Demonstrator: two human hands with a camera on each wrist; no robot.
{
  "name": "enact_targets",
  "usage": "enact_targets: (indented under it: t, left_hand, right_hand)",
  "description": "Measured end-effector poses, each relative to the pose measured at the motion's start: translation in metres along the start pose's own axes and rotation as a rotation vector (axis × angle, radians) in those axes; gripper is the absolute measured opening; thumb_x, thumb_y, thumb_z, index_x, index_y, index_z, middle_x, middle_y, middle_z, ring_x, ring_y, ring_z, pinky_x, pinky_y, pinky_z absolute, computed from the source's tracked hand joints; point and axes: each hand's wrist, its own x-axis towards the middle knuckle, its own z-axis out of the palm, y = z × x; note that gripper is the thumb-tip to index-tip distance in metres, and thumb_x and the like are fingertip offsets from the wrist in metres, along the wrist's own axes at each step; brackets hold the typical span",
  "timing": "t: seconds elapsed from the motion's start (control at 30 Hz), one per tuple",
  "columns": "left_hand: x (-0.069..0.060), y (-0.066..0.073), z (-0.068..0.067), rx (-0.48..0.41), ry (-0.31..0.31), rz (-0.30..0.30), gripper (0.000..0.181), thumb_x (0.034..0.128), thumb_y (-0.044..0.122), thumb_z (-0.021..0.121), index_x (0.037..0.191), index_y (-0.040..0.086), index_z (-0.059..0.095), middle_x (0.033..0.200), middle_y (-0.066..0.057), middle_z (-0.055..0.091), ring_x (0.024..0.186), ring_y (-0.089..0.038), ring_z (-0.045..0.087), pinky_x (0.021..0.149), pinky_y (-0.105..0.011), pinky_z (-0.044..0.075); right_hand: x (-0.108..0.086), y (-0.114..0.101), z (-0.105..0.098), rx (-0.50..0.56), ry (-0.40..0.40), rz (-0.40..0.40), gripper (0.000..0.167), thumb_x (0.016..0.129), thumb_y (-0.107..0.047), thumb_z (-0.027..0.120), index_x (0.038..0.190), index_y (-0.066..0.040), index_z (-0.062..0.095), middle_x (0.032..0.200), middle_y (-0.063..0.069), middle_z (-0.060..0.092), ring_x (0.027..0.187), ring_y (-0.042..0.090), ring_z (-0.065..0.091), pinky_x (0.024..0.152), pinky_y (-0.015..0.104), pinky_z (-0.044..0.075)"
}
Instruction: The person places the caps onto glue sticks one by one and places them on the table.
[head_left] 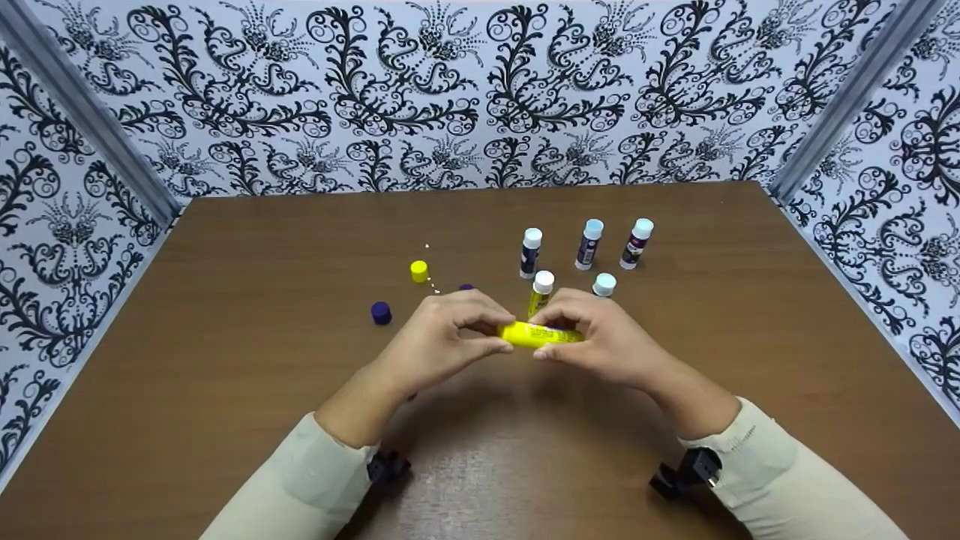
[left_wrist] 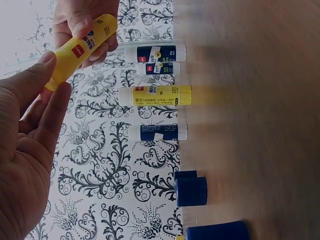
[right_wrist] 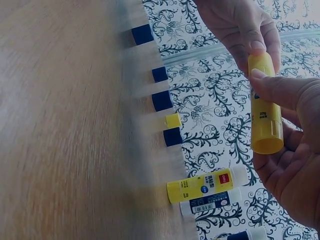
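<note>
A yellow glue stick [head_left: 536,335] lies roughly level between the two hands, above the table. The left hand [head_left: 442,330] pinches one end between thumb and fingers. Round the printed body, the right hand [head_left: 607,337] holds the other end with thumb and fingertips. Just beyond the hands stands another yellow glue stick [head_left: 539,300] with a white top; its base is hidden in the head view. The right wrist view shows the held stick's yellow bottom end [right_wrist: 267,145] facing the camera.
Several navy glue sticks [head_left: 589,247] with white tops stand upright behind the hands. To the left are a yellow cap [head_left: 419,271] and dark blue caps [head_left: 381,313]. Small white crumbs [head_left: 433,286] lie near the yellow cap. Patterned walls [head_left: 480,90] enclose the table.
</note>
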Motion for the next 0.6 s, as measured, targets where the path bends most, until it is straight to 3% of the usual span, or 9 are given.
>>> enact_targets:
  t: [0.33,0.6]
  left_hand:
    - [-0.0004,0.0010,0.0018,0.007,0.002,-0.001,0.030,0.0838,0.008,0.086,0.113,0.003,0.078,0.108,-0.007,0.077,0.099,-0.016,0.072,0.084,-0.032,0.065]
    - [-0.0008,0.0035,0.0007,0.013,-0.022,-0.023,0.031,0.0851,0.011,0.085,0.114,0.004,0.078,0.110,-0.005,0.076,0.100,-0.014,0.072,0.085,-0.024,0.063]
  right_hand:
    - [-0.0006,0.0009,0.0002,0.000,0.004,-0.008,0.028,0.084,-0.007,0.086,0.110,-0.011,0.076,0.101,0.004,0.067,0.091,0.014,0.060,0.077,0.019,0.054]
    - [-0.0006,0.0005,-0.0012,0.013,-0.013,-0.005,0.028,0.085,-0.011,0.086,0.110,-0.011,0.074,0.102,0.003,0.066,0.092,0.014,0.060,0.078,0.020,0.054]
